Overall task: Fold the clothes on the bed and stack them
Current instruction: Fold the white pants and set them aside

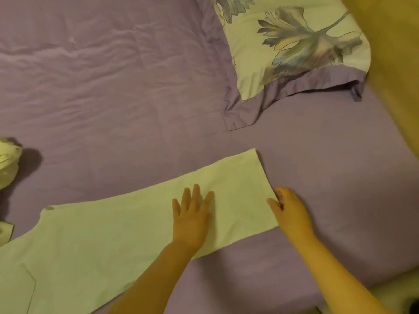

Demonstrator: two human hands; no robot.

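A pale green garment (118, 232) lies flat on the purple bed sheet (113, 87), with one long leg or sleeve stretched toward the right. My left hand (191, 216) rests flat on that stretched part, fingers straight and spread. My right hand (289, 209) is at the cloth's right end, its fingers curled and pinching the hem.
More crumpled pale green clothing (8, 166) sits at the left edge. A floral pillow (292, 44) with a purple border lies at the back right. A yellow-brown surface (390, 64) runs along the bed's right side.
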